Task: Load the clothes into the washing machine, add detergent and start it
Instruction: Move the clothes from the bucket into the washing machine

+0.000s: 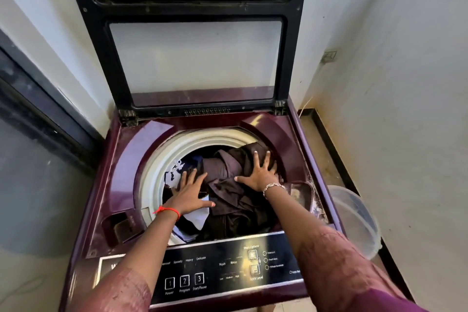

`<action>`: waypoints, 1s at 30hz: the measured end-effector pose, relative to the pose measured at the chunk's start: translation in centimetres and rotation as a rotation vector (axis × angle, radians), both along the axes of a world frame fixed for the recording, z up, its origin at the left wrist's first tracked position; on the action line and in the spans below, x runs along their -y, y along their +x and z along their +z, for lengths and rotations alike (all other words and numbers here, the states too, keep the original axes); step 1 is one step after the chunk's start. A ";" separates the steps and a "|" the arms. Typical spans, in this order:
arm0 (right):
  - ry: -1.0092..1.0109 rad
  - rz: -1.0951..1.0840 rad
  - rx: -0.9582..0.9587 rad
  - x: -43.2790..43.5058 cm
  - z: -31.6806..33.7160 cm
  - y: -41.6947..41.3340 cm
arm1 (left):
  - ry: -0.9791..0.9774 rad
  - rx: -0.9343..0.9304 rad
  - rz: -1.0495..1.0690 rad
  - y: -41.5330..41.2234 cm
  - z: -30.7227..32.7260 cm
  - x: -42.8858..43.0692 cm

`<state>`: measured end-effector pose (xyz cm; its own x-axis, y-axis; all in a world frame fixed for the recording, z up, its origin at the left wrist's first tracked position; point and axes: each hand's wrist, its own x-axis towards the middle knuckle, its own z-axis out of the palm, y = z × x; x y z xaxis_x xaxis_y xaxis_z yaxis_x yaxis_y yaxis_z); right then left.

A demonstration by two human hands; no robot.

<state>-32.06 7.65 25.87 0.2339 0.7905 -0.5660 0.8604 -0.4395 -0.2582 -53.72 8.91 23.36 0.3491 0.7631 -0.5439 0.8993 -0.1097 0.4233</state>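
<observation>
Nearest, the control panel [228, 268] of the washing machine [121, 159] is showing buttons 1 Power, 2 Program and 3 Start/Pause, beside Speedy, Heavy, Delicate, Wash and Rinse. Beyond it, the left hand [188, 194] and right hand [260, 172] are pressing flat, fingers spread, on dark clothes [235, 200] piled in the drum [162, 159]. Behind, the lid [195, 58] is standing open.

Single head-worn wide-angle view. Looks forward and steeply down from the front of the washer [119, 175], close above the drum [157, 159]. Faces the raised lid [195, 58] and the wall [329, 20] behind. Bends straight edges near the borders.
</observation>
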 end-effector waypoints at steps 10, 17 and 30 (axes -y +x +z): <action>-0.185 -0.066 -0.338 -2.8 -5.4 -3.3 | -0.129 0.067 0.155 -1.4 -3.2 -1.4; -0.212 -0.196 -0.432 -2.7 -8.8 -1.6 | -0.151 0.067 0.124 -1.7 -6.0 -1.9; -0.251 -0.139 -0.231 -2.8 -8.6 -2.1 | -0.029 -0.213 -0.071 -0.2 -5.0 -1.5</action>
